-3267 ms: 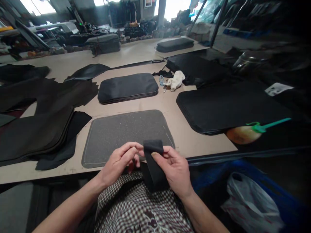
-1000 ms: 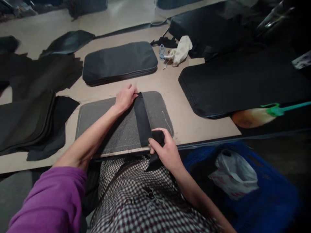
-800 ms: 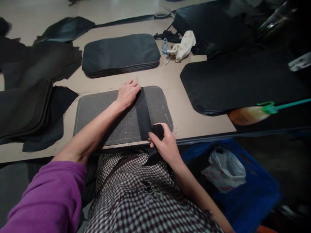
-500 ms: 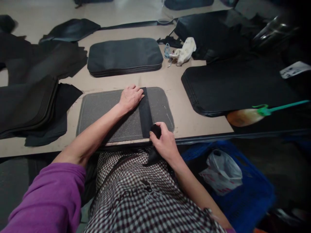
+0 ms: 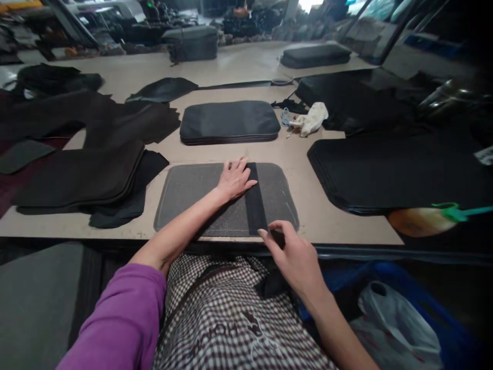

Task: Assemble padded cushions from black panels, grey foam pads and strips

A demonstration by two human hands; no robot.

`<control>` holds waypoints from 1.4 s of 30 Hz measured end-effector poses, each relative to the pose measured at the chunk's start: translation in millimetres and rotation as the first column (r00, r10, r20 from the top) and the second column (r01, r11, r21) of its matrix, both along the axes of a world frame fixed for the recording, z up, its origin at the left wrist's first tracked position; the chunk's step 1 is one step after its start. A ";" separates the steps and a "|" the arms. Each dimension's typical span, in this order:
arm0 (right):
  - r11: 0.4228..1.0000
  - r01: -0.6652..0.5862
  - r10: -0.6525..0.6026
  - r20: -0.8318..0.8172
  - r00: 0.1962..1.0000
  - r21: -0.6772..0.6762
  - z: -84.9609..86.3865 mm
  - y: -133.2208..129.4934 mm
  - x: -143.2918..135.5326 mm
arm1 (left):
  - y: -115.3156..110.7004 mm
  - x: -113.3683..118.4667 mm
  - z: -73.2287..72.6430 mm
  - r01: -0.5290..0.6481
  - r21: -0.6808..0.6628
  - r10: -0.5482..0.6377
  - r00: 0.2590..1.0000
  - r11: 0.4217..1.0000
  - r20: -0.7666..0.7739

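Observation:
A grey rounded panel [image 5: 208, 205] lies flat near the table's front edge, with pale lines along its border. Across its right half runs a flat black strip [image 5: 256, 205], from the far edge to the near edge. My left hand [image 5: 234, 180] rests palm down at the strip's far end, fingers apart and thumb stretched onto it. At the near end, my right hand [image 5: 296, 252] has thumb and forefinger closed in at the strip's lower right corner; its other fingers are hidden. Dark material [image 5: 273, 284] hangs below that hand against the checked apron.
Stacks of dark panels stand behind [image 5: 231, 121], at left [image 5: 80, 172] and at right [image 5: 396, 172]. A white crumpled cloth [image 5: 316, 119] lies beyond the grey panel. An orange bottle [image 5: 421, 221] sits at right. Below the table edge is a blue crate [image 5: 450, 318] with a plastic bag [image 5: 400, 329].
The view has tilted up, showing more of the room behind. My right hand has loosened from the bunched black material it gripped; its fingers are less curled. My left thumb is stretched out further.

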State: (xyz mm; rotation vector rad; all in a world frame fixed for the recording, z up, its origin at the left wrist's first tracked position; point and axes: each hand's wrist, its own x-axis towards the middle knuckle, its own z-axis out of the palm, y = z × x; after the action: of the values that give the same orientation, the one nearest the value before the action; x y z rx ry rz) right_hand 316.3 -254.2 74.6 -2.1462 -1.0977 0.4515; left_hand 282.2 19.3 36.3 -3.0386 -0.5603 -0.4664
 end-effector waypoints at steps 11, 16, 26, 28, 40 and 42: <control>0.916 0.038 0.382 -0.899 0.212 0.399 34.7 15.4 -25.1 | -33.9 -91.6 77.5 0.164 -0.915 0.115 0.969 0.368 0.219; 0.899 -0.042 0.437 -0.887 0.149 0.436 35.2 34.8 -38.6 | -51.2 -151.3 84.0 0.099 -0.994 0.082 0.991 0.054 0.103; 0.933 -0.094 0.361 -0.906 0.220 0.348 3.5 55.0 -80.9 | -35.4 -184.6 66.3 0.029 -0.995 0.425 0.902 0.100 0.069; 0.939 -0.117 0.343 -0.868 0.359 0.322 -5.3 54.2 -84.6 | -11.0 -189.4 61.2 -0.025 -0.973 0.457 0.885 0.231 0.086; 0.924 -0.292 0.380 -0.661 0.647 0.246 -4.9 106.4 -104.6 | 119.3 -167.1 25.5 -0.206 -0.415 0.285 0.949 0.886 0.137; 0.922 -0.305 0.383 -0.664 0.642 0.237 -5.8 119.1 -107.1 | 129.2 -159.1 20.2 -0.236 -0.346 0.288 0.952 0.908 0.106</control>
State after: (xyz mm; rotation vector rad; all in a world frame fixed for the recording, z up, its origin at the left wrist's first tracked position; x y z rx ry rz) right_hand 209.1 -135.1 68.8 -1.4239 -1.0250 1.2481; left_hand 123.1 148.4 56.4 -3.1728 -1.1505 -0.6601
